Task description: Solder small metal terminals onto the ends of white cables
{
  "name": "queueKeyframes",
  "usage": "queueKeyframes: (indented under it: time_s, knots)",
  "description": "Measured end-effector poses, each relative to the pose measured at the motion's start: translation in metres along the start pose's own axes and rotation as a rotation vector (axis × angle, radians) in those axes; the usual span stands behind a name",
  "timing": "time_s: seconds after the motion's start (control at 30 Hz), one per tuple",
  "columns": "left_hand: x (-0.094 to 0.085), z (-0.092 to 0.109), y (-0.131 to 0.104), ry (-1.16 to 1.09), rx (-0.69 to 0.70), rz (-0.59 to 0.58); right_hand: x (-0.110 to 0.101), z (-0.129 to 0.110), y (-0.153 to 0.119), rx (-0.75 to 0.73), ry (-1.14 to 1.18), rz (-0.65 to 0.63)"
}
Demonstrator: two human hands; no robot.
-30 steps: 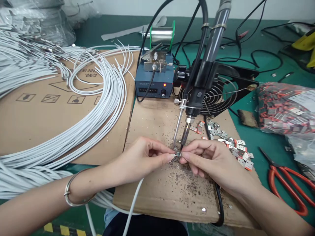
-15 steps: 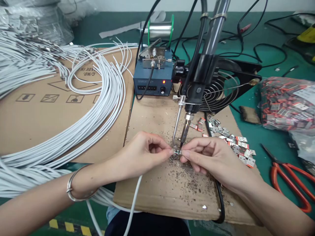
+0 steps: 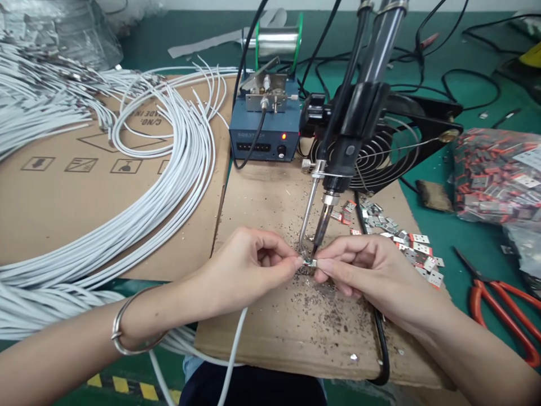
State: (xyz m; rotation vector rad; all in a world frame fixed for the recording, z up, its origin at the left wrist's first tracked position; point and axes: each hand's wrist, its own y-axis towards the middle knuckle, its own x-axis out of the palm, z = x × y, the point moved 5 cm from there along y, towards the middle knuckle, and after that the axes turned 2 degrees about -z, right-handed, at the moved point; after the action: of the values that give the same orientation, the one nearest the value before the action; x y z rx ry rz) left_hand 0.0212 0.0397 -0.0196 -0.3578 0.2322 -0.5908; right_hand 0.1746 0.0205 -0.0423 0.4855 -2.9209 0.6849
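My left hand [image 3: 257, 268] pinches the end of a white cable [image 3: 235, 344], which hangs down from under the palm. Between thumb and fingers, my right hand [image 3: 359, 268] grips a small metal USB connector [image 3: 313, 263]. Cable end and connector meet just below the tip of an upright soldering iron [image 3: 324, 223]. Beside the iron, a thin metal feed tube [image 3: 309, 214] comes down to the same spot. The fingertips partly hide the joint, and its details are too small to tell.
Behind stands a blue solder feeder [image 3: 264, 132], with a black fan [image 3: 380, 152] to its right. Loose connectors [image 3: 420, 248] lie right of my right hand, near orange-handled cutters [image 3: 499, 304]. Bundled white cables [image 3: 186, 163] cover the left cardboard. A bag of connectors [image 3: 494, 175] sits at right.
The view has shifted slightly, so the iron and feeder appear a little displaced. Both hands keep their grips at the iron tip, with hardly any visible movement.
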Motion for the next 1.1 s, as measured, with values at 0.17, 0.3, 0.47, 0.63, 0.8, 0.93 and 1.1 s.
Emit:
queueKeyframes:
  time_s: [0.17, 0.3, 0.47, 0.63, 0.8, 0.93, 1.1]
  knots:
    - [0.0001, 0.0004, -0.0006, -0.004, 0.007, 0.006, 0.0008, -0.0004, 0.0002, -0.005, -0.008, -0.003]
    - [0.0005, -0.0007, 0.0, -0.001, 0.008, -0.008, 0.0009, -0.0012, -0.0006, -0.012, -0.011, 0.001]
    - [-0.0011, -0.0028, 0.002, 0.038, 0.015, -0.014, 0.0012, -0.0021, 0.0006, 0.008, -0.052, 0.03]
    - [-0.0018, -0.0016, 0.0025, 0.037, 0.026, -0.021, 0.0015, -0.0027, 0.0012, -0.001, -0.071, 0.026]
    - [-0.0007, 0.0012, 0.0014, 0.006, 0.007, -0.016, 0.0007, -0.0031, 0.0006, -0.014, -0.067, 0.001]
    - [-0.0001, 0.0018, 0.0013, -0.017, -0.005, -0.015, 0.0009, -0.0026, 0.001, 0.003, -0.041, -0.008]
    - [-0.0007, 0.0001, 0.0021, 0.004, -0.014, -0.018, 0.0018, -0.0027, 0.0018, 0.02, -0.04, 0.006]
